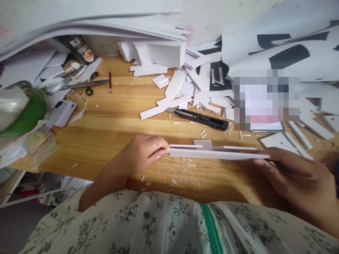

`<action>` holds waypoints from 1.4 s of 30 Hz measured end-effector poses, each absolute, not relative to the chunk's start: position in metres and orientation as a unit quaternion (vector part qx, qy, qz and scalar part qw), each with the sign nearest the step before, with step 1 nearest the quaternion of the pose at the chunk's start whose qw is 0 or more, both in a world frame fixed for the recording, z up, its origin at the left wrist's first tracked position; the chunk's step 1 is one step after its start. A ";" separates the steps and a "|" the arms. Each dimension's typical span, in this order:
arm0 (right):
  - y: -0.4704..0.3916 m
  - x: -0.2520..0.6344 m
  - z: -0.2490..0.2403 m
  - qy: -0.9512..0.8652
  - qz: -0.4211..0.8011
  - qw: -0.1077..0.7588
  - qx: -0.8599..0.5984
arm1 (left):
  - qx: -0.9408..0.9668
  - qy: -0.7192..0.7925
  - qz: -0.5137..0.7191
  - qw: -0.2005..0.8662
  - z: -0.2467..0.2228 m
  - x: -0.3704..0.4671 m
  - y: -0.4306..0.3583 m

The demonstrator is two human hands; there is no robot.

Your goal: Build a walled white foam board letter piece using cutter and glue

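A long white foam board piece (217,154) is held level above the wooden table, its narrow side towards me. My left hand (147,150) pinches its left end between thumb and fingers. At the other end my right hand (293,171) grips it, thumb below and fingers behind. Shorter white strips stand along its far side, and a small white flap (203,143) shows behind the middle. Beyond it lies a black utility knife (201,118) with its blade out, pointing left. Whatever the fingertips cover is hidden.
White board offcuts (176,84) pile up at the back middle. A white box-like model (161,53) stands behind them. Scissors (90,84), a red pencil (110,83) and a green bowl (34,113) are on the left. Thin shavings litter the table (106,120); a blurred-out patch covers the right.
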State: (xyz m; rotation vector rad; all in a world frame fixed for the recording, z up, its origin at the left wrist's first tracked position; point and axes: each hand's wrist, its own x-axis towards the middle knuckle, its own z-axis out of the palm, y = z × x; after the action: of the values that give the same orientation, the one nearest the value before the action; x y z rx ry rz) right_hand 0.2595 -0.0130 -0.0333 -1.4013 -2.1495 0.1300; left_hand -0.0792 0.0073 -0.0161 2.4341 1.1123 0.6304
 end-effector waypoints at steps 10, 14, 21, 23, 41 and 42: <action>-0.014 0.260 -0.038 -0.806 0.031 0.306 -0.505 | 0.870 0.395 0.225 0.190 -0.017 -0.078 0.007; -0.013 0.259 -0.038 -0.811 0.027 0.311 -0.495 | 0.869 0.395 0.230 0.192 -0.019 -0.078 0.007; -0.013 0.259 -0.035 -0.817 0.057 0.299 -0.491 | 0.875 0.370 0.244 0.194 -0.020 -0.077 0.009; -0.013 0.259 -0.034 -0.814 0.062 0.291 -0.498 | 0.877 0.362 0.250 0.193 -0.019 -0.077 0.010; -0.014 0.264 -0.042 -0.803 0.110 0.288 -0.510 | 0.900 0.314 0.242 0.183 -0.018 -0.077 0.013; -0.014 0.264 -0.042 -0.804 0.109 0.288 -0.509 | 0.900 0.314 0.240 0.183 -0.018 -0.077 0.013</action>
State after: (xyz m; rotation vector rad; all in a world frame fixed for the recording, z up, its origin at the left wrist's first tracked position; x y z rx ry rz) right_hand 0.2640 -0.0140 -0.0417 -1.3599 -2.1466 0.2921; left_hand -0.0769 0.0129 -0.0183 2.5402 0.8848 0.6757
